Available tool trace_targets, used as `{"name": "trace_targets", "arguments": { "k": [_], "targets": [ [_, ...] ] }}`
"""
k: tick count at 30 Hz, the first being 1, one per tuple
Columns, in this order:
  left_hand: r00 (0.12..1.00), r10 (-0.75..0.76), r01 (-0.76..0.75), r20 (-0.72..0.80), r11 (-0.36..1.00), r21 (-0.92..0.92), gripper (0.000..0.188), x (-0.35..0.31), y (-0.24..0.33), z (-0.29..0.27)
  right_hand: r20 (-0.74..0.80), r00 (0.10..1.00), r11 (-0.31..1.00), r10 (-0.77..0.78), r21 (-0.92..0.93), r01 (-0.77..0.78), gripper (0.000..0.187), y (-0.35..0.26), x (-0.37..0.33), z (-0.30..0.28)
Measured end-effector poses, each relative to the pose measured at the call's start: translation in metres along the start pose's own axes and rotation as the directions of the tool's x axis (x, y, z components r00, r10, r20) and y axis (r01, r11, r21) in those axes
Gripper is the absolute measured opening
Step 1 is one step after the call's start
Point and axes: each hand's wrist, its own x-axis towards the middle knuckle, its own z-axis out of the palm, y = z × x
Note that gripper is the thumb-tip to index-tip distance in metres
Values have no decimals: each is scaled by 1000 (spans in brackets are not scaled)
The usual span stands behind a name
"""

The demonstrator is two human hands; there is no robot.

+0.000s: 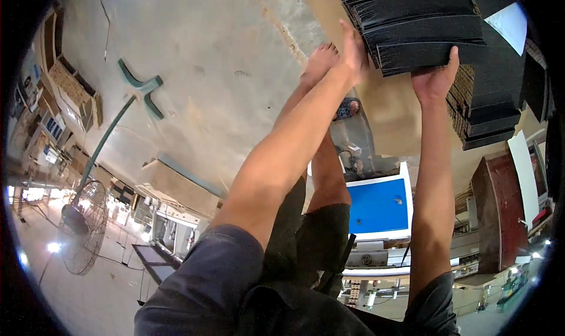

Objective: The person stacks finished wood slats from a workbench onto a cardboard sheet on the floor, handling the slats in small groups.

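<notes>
Black strips [429, 56], long and thin with a streaked surface, lie in overlapping layers at the upper right. My left hand [353, 56] presses against their left end, thumb pointing up and the other fingers mostly hidden. At the near edge, my right hand [436, 80] grips the strips with its thumb on top and its fingers out of sight beneath. More black strips in a stack [491, 106] lie just right of that hand. Whether my hands carry one strip or several, I cannot tell.
Tan board [385, 112] lies under the strips. A blue panel with a white frame [379, 206] is near my right forearm. To the left is a standing fan [85, 227] with a green base [141, 89]. A dark red cabinet [500, 212] stands at right. My feet are close below.
</notes>
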Motion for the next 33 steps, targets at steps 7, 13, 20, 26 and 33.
{"name": "trace_targets", "arguments": {
  "k": [7,13,20,26,33],
  "targets": [
    [828,556,-468,-70,754,461,95,28,3,-58,83,985,986,-148,-70,154,80,-14,3,0],
    [-20,580,-706,815,-585,399,96,-59,3,-5,-77,990,816,-122,-576,56,76,-41,31,-40],
    [129,371,-470,920,-794,386,108,-65,-25,40,57,997,867,-52,-494,73,89,-36,28,-41],
    [125,389,-365,913,-837,407,108,-61,-40,39,71,907,887,-415,-190,421,101,-6,6,-13],
    [33,368,-339,929,-870,357,114,-54,-33,41,58,915,889,-399,-222,402,116,13,-23,-4]
  ]
}}
